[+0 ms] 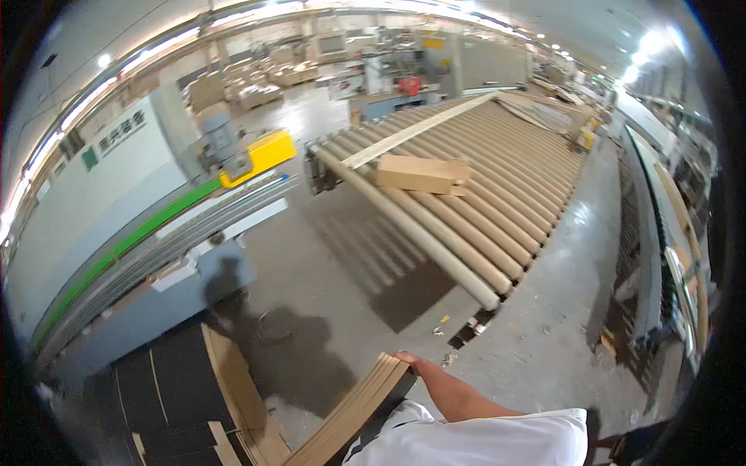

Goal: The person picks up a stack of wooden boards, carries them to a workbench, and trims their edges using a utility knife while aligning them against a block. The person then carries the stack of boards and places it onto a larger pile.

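Roller conveyor (513,175) mid-frame, carton (416,173) lying on its near end, long pale strip (423,130) across the rollers behind it, flattened cardboard (536,115) farther back. Left: big pale machine (85,202) with green rail (124,243), yellow cover (268,151) and grey motor (221,138) at its far end. Grey floor (567,287) with a small yellow scrap (444,319) near the conveyor's close corner, bright ceiling lights (651,43) upper right, red object (409,85) in back, too small to identify.

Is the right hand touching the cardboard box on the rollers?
No, the right hand holds the far end of a stack of boards, well apart from the cardboard box on the rollers.
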The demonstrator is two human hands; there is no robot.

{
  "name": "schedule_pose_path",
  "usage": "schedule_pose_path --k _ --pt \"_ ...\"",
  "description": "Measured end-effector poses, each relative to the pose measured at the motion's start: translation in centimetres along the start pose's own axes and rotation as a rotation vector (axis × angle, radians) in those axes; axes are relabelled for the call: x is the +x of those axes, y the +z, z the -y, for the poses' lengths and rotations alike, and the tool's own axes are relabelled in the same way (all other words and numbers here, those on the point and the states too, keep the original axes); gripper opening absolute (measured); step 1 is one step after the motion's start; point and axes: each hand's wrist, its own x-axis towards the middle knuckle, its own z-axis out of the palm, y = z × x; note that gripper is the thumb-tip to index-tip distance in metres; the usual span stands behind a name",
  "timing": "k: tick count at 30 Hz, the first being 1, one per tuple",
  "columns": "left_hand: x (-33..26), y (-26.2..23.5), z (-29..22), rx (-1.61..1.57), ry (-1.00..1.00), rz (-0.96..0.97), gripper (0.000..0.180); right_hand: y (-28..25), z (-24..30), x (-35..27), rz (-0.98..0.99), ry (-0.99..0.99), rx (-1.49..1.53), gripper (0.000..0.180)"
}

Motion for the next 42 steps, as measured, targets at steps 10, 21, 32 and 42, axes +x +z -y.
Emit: schedule_pose_path --k 10,21,32,42 --pt "-26.2 -17.1 9.3 -0.408 0.27 -0.829 0.051 12.9 18.3 15.6 0.194 0.061 -0.039 0.045" --pt "-27.1 -13.0 14.9 -0.395 0.235 -1.319 0.067 21.8 25.7 33.8 0.099 0.362 -0.441 0.047" --pt "-23.8 -12.7 19.7 -0.858 0.536 -1.49 0.064 43.4 34.4 42.9 0.562 0.226 -0.651 0.037" --pt "-18.4 -3.7 19.9 -1.323 0.137 -1.502 0.073 69.5 33.2 44.9 0.957 0.203 -0.973 0.047"
